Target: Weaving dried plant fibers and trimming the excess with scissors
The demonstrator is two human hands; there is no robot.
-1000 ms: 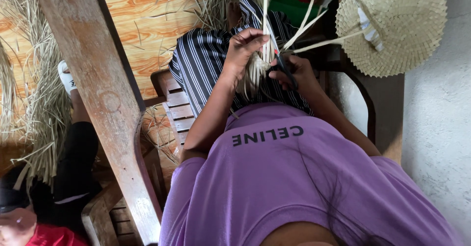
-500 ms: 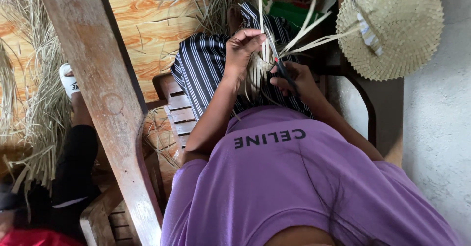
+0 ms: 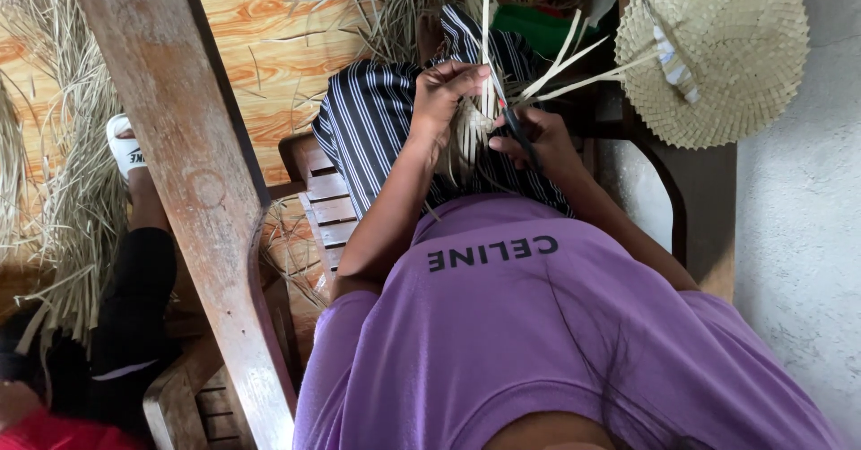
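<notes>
Left hand [image 3: 441, 100] still pinching palm strips [image 3: 473, 127] | right hand [image 3: 538, 140] gripping scissors [image 3: 518, 131], shifted slightly up

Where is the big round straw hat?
In the head view, the round woven hat is at the top right, against the grey wall, just right of the loose strips sticking out of the weaving in the person's hands.

The left hand [image 3: 444, 96] pinches pale straw strips [image 3: 484, 73] over a striped lap. The right hand [image 3: 538, 140], just at its 4 o'clock, grips dark scissors [image 3: 518, 131] against the strips. A woven fan [image 3: 717, 51] lies at 2 o'clock.
</notes>
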